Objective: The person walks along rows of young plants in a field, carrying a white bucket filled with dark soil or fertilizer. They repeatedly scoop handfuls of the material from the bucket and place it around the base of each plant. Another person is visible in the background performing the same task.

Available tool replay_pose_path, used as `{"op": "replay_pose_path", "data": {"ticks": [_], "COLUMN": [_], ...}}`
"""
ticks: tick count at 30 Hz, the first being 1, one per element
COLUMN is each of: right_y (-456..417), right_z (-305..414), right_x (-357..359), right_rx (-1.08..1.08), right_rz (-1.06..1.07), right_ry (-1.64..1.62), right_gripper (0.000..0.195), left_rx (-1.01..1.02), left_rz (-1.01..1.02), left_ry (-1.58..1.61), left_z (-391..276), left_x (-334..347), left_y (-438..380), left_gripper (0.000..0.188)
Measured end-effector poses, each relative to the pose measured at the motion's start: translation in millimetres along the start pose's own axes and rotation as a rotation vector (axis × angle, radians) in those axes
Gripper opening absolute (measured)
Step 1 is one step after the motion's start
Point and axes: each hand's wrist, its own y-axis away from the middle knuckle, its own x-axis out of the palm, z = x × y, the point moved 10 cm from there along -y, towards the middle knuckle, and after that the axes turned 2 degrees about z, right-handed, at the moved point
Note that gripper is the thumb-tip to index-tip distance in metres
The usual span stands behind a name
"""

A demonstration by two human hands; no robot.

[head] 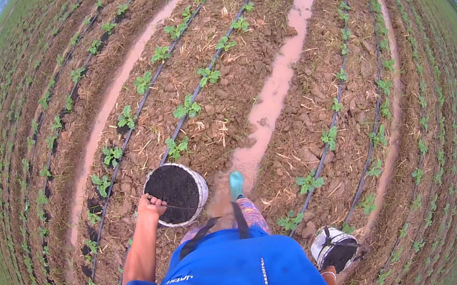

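My left hand (152,205) is closed on the wire handle of a white plastic bucket (202,188), which is nearly full of dark, soil-like material (173,190). At the lower right, my right hand (329,270) is at the lower side of a smaller-looking white bucket (318,247) that is tilted and also holds dark material. A dark strap or cord crosses this second bucket's rim. My right fingers are mostly hidden, so their grip is unclear. A teal rubber boot (236,183) stands in the muddy furrow between the two buckets.
A water-filled furrow (267,104) runs ahead between raised soil beds. Black drip lines (200,84) lie along the beds beside leafy seedlings (187,107). More wet furrows (100,123) run left and right. Dark material lies around several plants on the left.
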Motion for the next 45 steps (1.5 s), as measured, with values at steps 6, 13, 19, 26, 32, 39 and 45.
{"op": "replay_pose_path", "data": {"ticks": [6, 13, 19, 26, 32, 39, 45], "right_y": [-89.0, -91.4, -123.6, -192.9, -231.1, -240.7, -248.7], "right_z": [31.0, 64.8, 159.3, 274.3, 318.1, 377.6, 425.1], "right_x": [-105.0, -160.8, -217.8, -353.6, -445.9, -488.7, -521.6], "right_rx": [-0.072, 0.041, 0.027, -0.01, -0.032, -0.077, -0.127], "right_rz": [-0.18, -0.16, -0.14, -0.145, -0.186, -0.198, -0.212], "right_ry": [0.045, -0.037, -0.008, 0.074, 0.098, 0.101, 0.094], "right_gripper": [0.016, 0.031, 0.03, 0.028, 0.027, 0.025, 0.024], "left_rx": [0.005, 0.011, 0.021, 0.054, 0.044, 0.039, 0.0], "left_rz": [0.107, 0.158, 0.038, -0.079, 0.013, 0.073, 0.169], "left_ry": [-0.002, 0.021, 0.035, 0.007, 0.018, 0.035, -0.013], "left_z": [20.6, 44.6, 64.0, 90.4, 102.9, 138.4, 161.2], "left_x": [124.0, 252.7, 329.7, 391.7, 471.3, 552.5, 644.4], "left_y": [-1.7, 9.0, -38.8, -48.5, -33.7, -15.1, 2.2], "left_gripper": [0.037, 0.036, 0.028, 0.03, 0.03, 0.03, 0.028]}}
